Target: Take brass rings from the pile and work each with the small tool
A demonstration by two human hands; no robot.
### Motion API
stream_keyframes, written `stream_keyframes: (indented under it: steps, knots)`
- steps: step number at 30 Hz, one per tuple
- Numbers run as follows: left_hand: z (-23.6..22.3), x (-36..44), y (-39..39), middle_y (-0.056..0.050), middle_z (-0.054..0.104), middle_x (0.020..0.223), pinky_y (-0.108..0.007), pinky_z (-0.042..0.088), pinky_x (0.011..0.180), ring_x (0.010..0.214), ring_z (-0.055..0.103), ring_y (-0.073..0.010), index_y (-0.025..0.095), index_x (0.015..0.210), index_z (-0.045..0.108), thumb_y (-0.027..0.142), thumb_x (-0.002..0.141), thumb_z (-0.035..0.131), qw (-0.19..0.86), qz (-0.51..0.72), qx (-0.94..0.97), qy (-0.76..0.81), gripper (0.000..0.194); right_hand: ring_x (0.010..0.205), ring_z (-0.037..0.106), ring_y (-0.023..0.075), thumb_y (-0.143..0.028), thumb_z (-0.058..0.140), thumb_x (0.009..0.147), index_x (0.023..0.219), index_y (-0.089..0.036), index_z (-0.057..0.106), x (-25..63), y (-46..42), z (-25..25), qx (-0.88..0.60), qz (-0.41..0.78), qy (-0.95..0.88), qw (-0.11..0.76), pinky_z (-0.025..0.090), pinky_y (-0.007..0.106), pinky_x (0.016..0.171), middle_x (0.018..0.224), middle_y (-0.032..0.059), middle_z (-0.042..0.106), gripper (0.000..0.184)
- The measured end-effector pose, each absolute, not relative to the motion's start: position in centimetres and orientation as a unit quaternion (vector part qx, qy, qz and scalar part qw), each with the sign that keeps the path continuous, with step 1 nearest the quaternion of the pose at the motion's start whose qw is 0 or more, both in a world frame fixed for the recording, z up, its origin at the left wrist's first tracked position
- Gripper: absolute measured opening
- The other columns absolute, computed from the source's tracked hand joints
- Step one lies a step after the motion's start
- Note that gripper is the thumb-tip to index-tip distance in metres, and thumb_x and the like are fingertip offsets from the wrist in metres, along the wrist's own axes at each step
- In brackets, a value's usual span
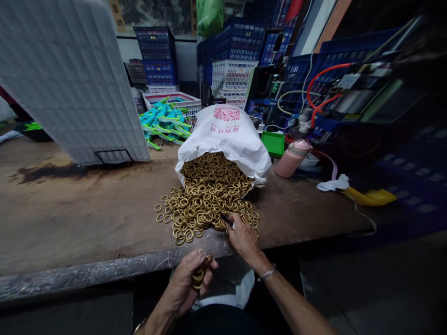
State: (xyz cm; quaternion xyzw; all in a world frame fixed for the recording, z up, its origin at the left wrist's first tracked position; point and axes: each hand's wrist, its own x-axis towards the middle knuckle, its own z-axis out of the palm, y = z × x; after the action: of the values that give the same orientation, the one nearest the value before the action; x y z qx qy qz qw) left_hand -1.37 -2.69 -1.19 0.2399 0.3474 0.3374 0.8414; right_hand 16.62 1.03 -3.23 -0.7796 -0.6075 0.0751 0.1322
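Closed fingers of my left hand (183,281) hold several gold-coloured rings (198,279) just off the table's front edge. My right hand (244,237) grips a slim dark tool (226,219), whose exact kind I cannot make out; its tip reaches into the near right part of a heap of gold-coloured rings (202,204). The heap spills from the mouth of a white woven sack (240,135) lying on its side, with red print on top. A few loose rings (159,217) lie at the heap's left side.
A tall whitish ribbed panel (87,83) stands on the table (104,218) at left. Behind are blue-green plastic pieces (164,121) and stacked crates (233,74). On the right are a pink bottle (291,160), a green tray (273,143) and a machine with orange hoses (310,88).
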Motion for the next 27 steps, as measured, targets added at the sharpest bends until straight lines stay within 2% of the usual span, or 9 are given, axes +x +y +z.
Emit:
stream_keyframes:
  steps: [5, 11, 15, 17, 22, 27]
  knots:
    - [-1.2, -1.8, -2.4, -0.003, 0.058, 0.073, -0.014, 0.031, 0.035, 0.049, 0.050, -0.0076, 0.016, 0.090, 0.053, 0.030, 0.074, 0.059, 0.864, 0.336, 0.207, 0.314, 0.022, 0.067, 0.059, 0.0170, -0.017, 0.051, 0.077, 0.096, -0.022, 0.052, 16.4, 1.3, -3.5, -0.781, 0.078, -0.607, 0.123, 0.024, 0.025, 0.055, 0.075, 0.0031, 0.065, 0.020]
    - [-1.8, -1.6, -1.9, -0.005, 0.058, 0.075, -0.014, 0.032, 0.039, 0.059, 0.054, -0.0096, 0.013, 0.072, 0.055, 0.028, 0.069, 0.065, 0.870, 0.352, 0.150, 0.310, 0.018, 0.070, 0.057, 0.0152, -0.012, 0.045, 0.076, 0.090, -0.021, 0.054, 16.7, 1.0, -3.5, -0.748, 0.081, -0.627, 0.199, 0.028, 0.024, 0.059, 0.079, 0.0024, 0.064, 0.019]
    - [-2.0, -0.8, -1.3, 0.000, 0.054, 0.066, -0.013, 0.029, 0.038, 0.053, 0.050, -0.0065, 0.013, 0.067, 0.052, 0.029, 0.066, 0.067, 0.833, 0.375, 0.190, 0.360, 0.023, 0.075, 0.053, 0.0147, -0.005, 0.041, 0.071, 0.084, -0.020, 0.052, 16.4, 0.6, -3.5, -0.709, 0.082, -0.656, 0.247, 0.031, 0.023, 0.063, 0.082, 0.0025, 0.059, 0.023]
    - [-2.1, -0.3, -1.0, 0.003, 0.050, 0.060, -0.013, 0.028, 0.036, 0.047, 0.046, -0.0054, 0.015, 0.070, 0.051, 0.036, 0.067, 0.066, 0.793, 0.389, 0.250, 0.397, 0.026, 0.076, 0.051, 0.0148, -0.004, 0.040, 0.068, 0.083, -0.020, 0.051, 16.1, 0.2, -3.5, -0.685, 0.099, -0.672, 0.263, 0.033, 0.023, 0.065, 0.083, 0.0026, 0.056, 0.024]
    - [-2.4, 0.2, -0.3, 0.008, 0.046, 0.049, -0.014, 0.029, 0.034, 0.037, 0.038, -0.0053, 0.017, 0.094, 0.052, 0.043, 0.072, 0.057, 0.678, 0.376, 0.411, 0.480, 0.035, 0.077, 0.048, 0.0154, -0.003, 0.039, 0.065, 0.081, -0.020, 0.046, 14.9, -0.5, -3.2, -0.623, 0.162, -0.703, 0.302, 0.036, 0.025, 0.068, 0.081, 0.0023, 0.051, 0.024]
    - [-2.4, 0.3, 0.3, 0.008, 0.041, 0.046, -0.015, 0.029, 0.035, 0.037, 0.034, -0.0044, 0.015, 0.070, 0.054, 0.043, 0.072, 0.056, 0.664, 0.379, 0.455, 0.457, 0.029, 0.074, 0.047, 0.0149, -0.008, 0.041, 0.070, 0.077, -0.020, 0.046, 13.8, -0.6, -2.5, -0.595, 0.218, -0.695, 0.341, 0.036, 0.025, 0.067, 0.078, 0.0020, 0.051, 0.015]
